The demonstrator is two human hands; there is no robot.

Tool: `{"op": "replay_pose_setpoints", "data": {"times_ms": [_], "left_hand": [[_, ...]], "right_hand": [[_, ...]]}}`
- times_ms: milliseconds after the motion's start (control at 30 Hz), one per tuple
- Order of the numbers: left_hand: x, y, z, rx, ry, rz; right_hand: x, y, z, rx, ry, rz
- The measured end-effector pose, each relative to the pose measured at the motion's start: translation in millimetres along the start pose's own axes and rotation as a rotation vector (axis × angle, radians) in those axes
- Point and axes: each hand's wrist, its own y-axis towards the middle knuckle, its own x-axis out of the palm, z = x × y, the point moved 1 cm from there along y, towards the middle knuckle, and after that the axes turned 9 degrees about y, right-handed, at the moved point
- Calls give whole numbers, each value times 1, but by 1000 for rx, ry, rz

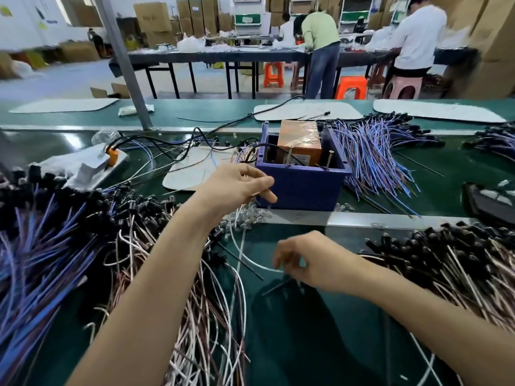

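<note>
My left hand [239,185] is raised beside the left wall of a blue box [301,188], its fingers curled and pinching a thin wire. Lower down, my right hand [303,260] hovers over the green bench, fingers curled round a white wire [250,260] that loops to the left; a black cable tie [242,261] lies near it. The blue box holds an orange block [299,143] wrapped in film and two upright screws. Pink-and-white wires with black plugs [211,316] are heaped under my left forearm.
Blue-purple wire bundles lie at the left [36,260] and behind the box at the right [376,157]. More black-plug wires [459,260] fill the right. A metal rail [390,220] crosses the bench. White mats, an orange tool [113,156] and a grey post [122,59] stand beyond. People work at far tables.
</note>
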Motion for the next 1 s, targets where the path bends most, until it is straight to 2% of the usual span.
{"op": "replay_pose_setpoints", "data": {"times_ms": [67, 200, 467, 567, 700, 833, 1000], "left_hand": [[3, 1, -6, 8, 59, 8], [8, 2, -9, 3, 99, 21], [7, -6, -1, -28, 77, -27], [3, -9, 5, 5, 76, 18], [2, -1, 19, 49, 16, 83], [-5, 20, 27, -34, -105, 23], [10, 32, 8, -111, -241, 77]], "right_hand": [[4, -2, 3, 22, -77, -78], [7, -1, 6, 49, -214, -131], [7, -13, 6, 71, -317, -53], [-24, -12, 3, 130, -13, -12], [-82, -18, -3, 83, 460, 102], [-119, -25, -1, -47, 791, 200], [-128, -20, 15, -132, 1241, 360]]}}
